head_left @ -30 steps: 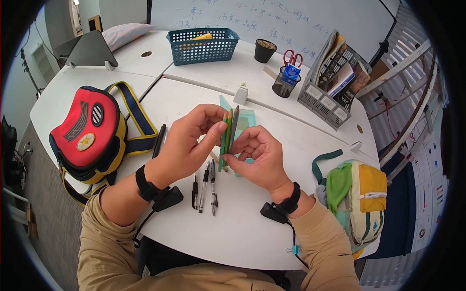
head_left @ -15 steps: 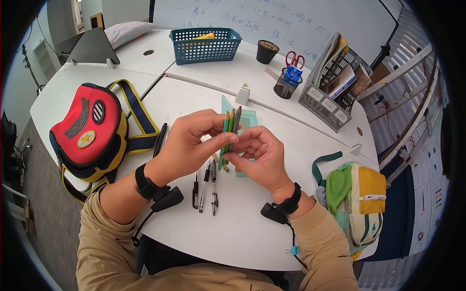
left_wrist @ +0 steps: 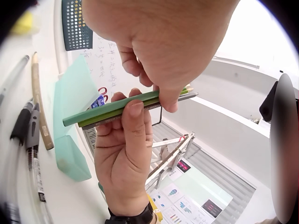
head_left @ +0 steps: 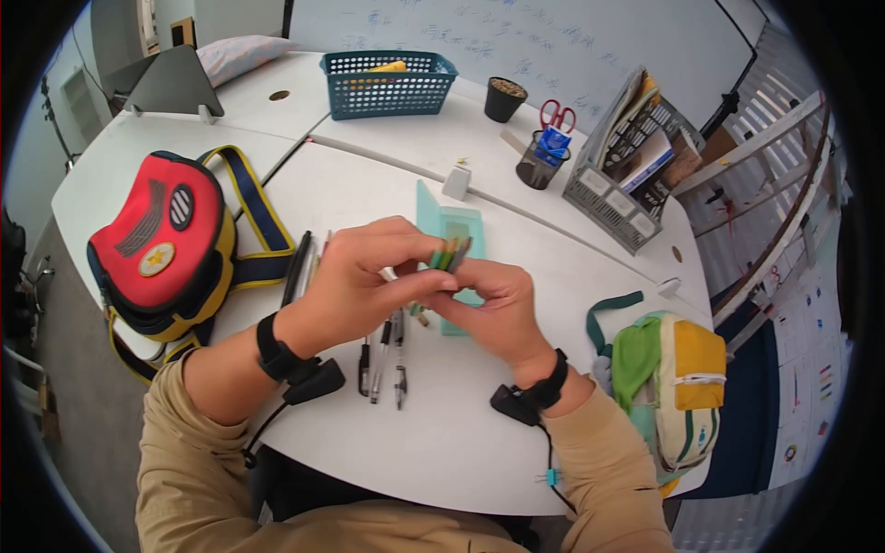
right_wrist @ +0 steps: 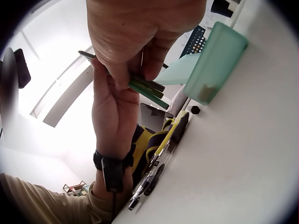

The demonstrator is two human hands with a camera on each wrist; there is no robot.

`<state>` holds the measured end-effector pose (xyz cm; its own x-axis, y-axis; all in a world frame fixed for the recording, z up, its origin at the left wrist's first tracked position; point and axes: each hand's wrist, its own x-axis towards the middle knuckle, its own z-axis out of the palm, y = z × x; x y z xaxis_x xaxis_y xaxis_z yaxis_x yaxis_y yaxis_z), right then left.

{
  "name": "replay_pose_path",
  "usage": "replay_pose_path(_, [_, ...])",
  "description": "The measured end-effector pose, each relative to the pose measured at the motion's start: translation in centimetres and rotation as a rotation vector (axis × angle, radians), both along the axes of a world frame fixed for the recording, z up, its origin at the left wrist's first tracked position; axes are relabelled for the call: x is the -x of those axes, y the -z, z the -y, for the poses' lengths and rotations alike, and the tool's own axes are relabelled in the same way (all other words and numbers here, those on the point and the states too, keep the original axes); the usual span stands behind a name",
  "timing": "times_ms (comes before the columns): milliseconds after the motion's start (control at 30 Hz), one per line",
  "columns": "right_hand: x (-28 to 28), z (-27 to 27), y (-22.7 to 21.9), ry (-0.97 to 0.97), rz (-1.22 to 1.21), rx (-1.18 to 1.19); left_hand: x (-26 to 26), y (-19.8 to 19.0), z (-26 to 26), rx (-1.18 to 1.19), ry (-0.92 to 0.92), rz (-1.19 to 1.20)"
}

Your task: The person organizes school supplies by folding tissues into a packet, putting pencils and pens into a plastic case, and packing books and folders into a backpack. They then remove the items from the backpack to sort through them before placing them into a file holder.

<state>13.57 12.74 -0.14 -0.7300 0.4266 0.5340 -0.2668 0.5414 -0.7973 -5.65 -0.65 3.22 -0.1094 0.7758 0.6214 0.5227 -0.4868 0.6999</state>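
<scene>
Both hands meet over the table and pinch a small bundle of green and grey pencils [head_left: 451, 255]. My left hand [head_left: 369, 272] grips it near the pointed ends, thumb across it. My right hand [head_left: 498, 309] pinches the same bundle; in the left wrist view its thumb lies across the pencils [left_wrist: 112, 109] near their flat ends. Behind the hands stands an open teal translucent case [head_left: 466, 221], also seen in the right wrist view as a teal box [right_wrist: 217, 63]. Several pens [head_left: 381, 359] lie on the table below the hands.
Left of the hands lie a red backpack [head_left: 159, 244] and a black pen [head_left: 297, 267]. A white, green and yellow bag [head_left: 678, 387] sits at right. Behind are a teal basket [head_left: 387, 92], a plant pot [head_left: 503, 100], a pen holder [head_left: 542, 164] and a grey file rack [head_left: 613, 198].
The pencil bundle has tilted, its points now leaning more toward the right and away. My right hand has turned and moved its grip closer to my left fingers.
</scene>
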Motion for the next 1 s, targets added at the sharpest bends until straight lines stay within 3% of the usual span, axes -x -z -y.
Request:
replay_pose_path(133, [-0.4,0.4,-0.7,-0.030,0.079,0.079,-0.2,0.9,-0.7,-0.012,0.044,0.062])
replay_pose_path(433, [-0.5,0.3,-1.5,0.034,0.083,-0.124,-0.2,1.0,-0.5,0.034,0.140,0.174])
replay_pose_path(633, [-0.1,-1.3,0.0,0.277,-0.168,0.072,-0.3,0.7,-0.8,-0.006,0.032,0.198])
replay_pose_path(767, [-0.2,-3.0,0.7,0.381,-0.178,0.065,-0.3,0.8,-0.9,0.029,-0.021,0.206])
replay_pose_path(1000, [-0.4,-3.2,0.9,0.376,0.151,0.074,-0.3,1.1,-0.9,0.061,-0.036,0.197])
